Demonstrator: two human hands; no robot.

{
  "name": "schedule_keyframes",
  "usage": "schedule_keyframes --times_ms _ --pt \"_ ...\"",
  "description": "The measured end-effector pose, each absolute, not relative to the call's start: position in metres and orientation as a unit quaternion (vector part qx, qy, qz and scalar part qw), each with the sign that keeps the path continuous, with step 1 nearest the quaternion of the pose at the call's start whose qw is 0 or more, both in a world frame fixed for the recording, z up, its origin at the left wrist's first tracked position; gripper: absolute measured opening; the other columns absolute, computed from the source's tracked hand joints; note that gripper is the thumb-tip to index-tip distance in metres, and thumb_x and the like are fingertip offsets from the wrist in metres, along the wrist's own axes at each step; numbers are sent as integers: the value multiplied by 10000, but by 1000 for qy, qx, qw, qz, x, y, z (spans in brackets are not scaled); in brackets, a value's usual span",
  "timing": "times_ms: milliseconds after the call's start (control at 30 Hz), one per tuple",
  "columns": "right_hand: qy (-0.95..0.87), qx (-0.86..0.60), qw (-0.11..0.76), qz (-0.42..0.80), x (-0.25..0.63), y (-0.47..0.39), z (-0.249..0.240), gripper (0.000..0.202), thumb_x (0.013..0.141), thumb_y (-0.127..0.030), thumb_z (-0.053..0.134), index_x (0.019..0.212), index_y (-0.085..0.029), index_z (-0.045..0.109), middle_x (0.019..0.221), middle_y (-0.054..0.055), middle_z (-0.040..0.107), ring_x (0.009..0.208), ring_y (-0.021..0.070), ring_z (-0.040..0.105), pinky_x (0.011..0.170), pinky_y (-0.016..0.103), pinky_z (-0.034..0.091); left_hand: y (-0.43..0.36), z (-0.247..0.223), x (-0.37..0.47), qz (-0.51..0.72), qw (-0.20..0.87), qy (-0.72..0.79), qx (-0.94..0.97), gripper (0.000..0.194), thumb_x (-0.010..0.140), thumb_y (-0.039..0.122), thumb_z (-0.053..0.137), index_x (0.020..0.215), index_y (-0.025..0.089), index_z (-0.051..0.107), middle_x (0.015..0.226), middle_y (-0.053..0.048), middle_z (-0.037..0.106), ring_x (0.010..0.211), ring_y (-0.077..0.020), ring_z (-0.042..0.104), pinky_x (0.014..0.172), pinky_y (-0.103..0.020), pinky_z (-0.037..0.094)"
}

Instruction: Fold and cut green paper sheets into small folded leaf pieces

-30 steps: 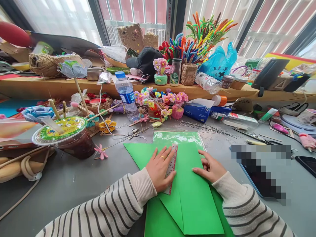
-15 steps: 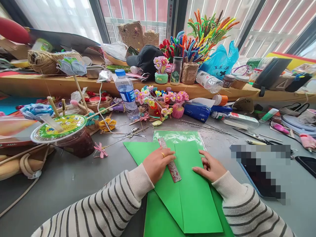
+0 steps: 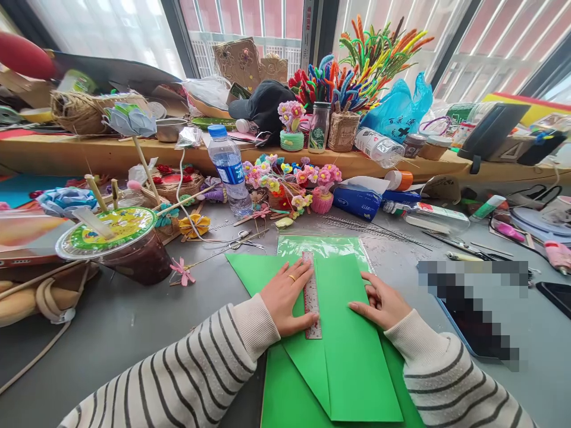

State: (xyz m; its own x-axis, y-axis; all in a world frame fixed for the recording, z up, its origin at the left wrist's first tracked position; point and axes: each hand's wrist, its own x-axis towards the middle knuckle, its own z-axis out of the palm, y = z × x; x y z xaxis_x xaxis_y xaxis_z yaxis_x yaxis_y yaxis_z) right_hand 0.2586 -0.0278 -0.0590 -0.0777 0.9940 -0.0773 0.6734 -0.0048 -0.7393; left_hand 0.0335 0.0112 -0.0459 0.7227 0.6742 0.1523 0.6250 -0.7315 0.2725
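My left hand (image 3: 285,297) lies flat on the green paper (image 3: 352,356), fingers (image 3: 298,274) spread and pressing the left edge of a patterned ruler (image 3: 311,294). The ruler lies nearly straight up and down on the paper, along the folded edge at its middle, thumb at the ruler's near end. There is a ring on 1 finger. My right hand (image 3: 381,303) rests on the paper just right of the ruler, fingers loosely curled and together, tips down on the sheet, gripping nothing. Both sleeves are cream with dark stripes.

The green paper is folded and sits at the near edge of the desk (image 3: 134,333), centre, on top of another green sheet; a clear packet of green paper (image 3: 323,245) sticks out from under its far end.

To the left, near the desk's left edge: a sealed drink cup (image 3: 120,244) with a yellow-green lid, and a small pink paper flower (image 3: 182,272) between the cup and the paper. Scissors (image 3: 243,241) lie just beyond the paper's far left corner. Further back stand a water bottle (image 3: 229,172) with a blue cap and a cluster of small craft flowers (image 3: 289,178). A blue tissue pack (image 3: 357,201) is right of them. On the wooden ledge (image 3: 89,156) at the far edge: pipe cleaners (image 3: 357,65) in a basket, a black cap (image 3: 263,107), and a blue plastic bag (image 3: 395,110). A blurred patch covers something at the right, close to my right wrist.
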Motion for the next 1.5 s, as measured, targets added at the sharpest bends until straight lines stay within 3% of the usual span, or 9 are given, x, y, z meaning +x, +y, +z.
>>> schedule_keyframes --times_ms 633,1500 --pt "-653 -627 269 329 260 -29 -62 510 657 -405 491 1039 -117 316 501 -81 278 434 99 354 430 232 277 9 -46 38 98 82 355 926 713 676 576 320 1230 135 240 1304 -70 195 1195 -241 106 962 -432 100" --pt "-645 -630 273 335 258 -30 -56 492 665 -380 473 1047 -108 326 507 -83 285 441 93 355 444 237 300 8 -49 38 116 86 351 925 700 666 513 396 1228 132 227 1303 -83 201 1194 -251 102 966 -433 80"
